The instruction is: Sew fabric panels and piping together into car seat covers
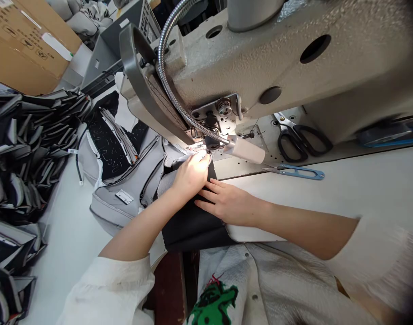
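Note:
My left hand [192,176] is by the needle area of the sewing machine [193,58], its fingers bent and pressed together on the edge of a grey and black fabric cover [196,230]. Its fingertips are partly lost in the lamp's glare. My right hand [228,202] lies flat with fingers stretched on the black part of the cover, just right of the left hand. Grey padded panels of the sewn piece [114,205] spread out to the left on the table. The black part hangs over the table's front edge.
Black-handled scissors [303,140] and blue thread snips [294,171] lie right of the needle. Stacks of black and grey fabric pieces [26,153] fill the left side. Behind them stand a cardboard box [30,45] and a grey crate [108,49]. A small lamp [247,150] shines on the needle.

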{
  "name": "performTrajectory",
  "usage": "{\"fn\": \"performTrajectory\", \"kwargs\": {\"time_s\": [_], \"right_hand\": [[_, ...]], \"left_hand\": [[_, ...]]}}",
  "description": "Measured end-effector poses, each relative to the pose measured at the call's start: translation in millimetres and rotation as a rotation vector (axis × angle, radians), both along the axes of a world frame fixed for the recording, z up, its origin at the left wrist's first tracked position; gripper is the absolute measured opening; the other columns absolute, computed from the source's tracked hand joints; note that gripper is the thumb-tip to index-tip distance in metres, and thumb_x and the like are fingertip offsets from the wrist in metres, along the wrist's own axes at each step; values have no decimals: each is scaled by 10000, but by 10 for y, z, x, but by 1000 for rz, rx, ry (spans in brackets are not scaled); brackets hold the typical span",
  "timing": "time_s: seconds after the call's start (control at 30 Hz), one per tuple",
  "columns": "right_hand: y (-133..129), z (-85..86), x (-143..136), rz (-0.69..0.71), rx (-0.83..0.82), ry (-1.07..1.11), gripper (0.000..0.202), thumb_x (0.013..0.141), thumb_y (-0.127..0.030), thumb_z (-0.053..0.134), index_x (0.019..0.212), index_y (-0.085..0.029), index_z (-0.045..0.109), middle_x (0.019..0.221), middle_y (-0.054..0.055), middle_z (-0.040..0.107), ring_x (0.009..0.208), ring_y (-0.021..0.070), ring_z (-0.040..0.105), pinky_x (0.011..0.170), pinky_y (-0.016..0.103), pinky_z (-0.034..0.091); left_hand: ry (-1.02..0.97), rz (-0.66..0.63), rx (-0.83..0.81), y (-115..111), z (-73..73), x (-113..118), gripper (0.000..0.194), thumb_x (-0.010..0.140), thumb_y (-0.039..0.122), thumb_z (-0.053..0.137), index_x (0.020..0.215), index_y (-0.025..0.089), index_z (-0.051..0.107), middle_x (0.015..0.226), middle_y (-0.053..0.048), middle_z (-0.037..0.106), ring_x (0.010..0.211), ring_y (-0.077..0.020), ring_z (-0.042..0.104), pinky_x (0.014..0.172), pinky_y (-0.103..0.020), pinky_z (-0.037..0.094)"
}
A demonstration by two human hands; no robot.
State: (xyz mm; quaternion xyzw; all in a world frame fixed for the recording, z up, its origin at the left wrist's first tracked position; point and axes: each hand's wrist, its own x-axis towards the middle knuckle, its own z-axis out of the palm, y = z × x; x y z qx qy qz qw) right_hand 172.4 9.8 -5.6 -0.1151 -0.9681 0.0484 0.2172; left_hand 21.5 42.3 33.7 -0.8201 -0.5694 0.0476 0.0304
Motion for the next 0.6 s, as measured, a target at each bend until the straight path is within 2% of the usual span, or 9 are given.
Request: {"fn": "performTrajectory", "kwargs": {"time_s": [0.1,0.17,0.3,0.43,0.5,0.6], "right_hand": [[61,-14,31,42,-53,79,310,895,-125,427,1128,-142,631,1096,100,653,1044,201,579,980,368,410],[122,-14,70,24,-111,112,297,877,-109,425,1051,-164,659,1028,67,678,963,168,601,906,317,442],[274,-24,154,-209,-203,203,305,838,-94,415,966,-196,672,903,30,696,833,153,621,722,269,456],[426,-64,176,-472,-368,314,304,852,-121,411,1027,-191,650,978,26,688,882,149,619,787,257,453],[478,-72,156,-547,-423,304,309,866,-129,400,1061,-182,633,1000,34,679,888,149,611,788,251,447],[524,-54,113,-573,-347,189,298,870,-142,397,1064,-151,623,938,70,653,859,177,584,727,264,425]], "left_hand": [[126,55,44,-102,-29,47,403,892,143,402,1262,117,559,996,-140,649,937,-259,609,793,-354,514],[140,72,54,-139,-52,42,416,892,162,403,1282,152,548,983,-133,635,914,-259,604,758,-345,508],[20,51,23,-127,-83,-42,433,881,184,434,1303,214,529,1065,-120,600,947,-243,589,779,-329,498],[-124,27,-23,-88,-64,-101,415,882,163,420,1272,212,553,1129,-115,578,999,-231,574,830,-324,488],[-141,19,-39,-84,-46,-105,397,883,158,414,1247,192,568,1090,-114,584,985,-230,573,829,-324,487],[-137,7,-46,-85,-34,-104,367,890,154,399,1206,177,584,1038,-105,590,952,-220,575,829,-320,483]]}}
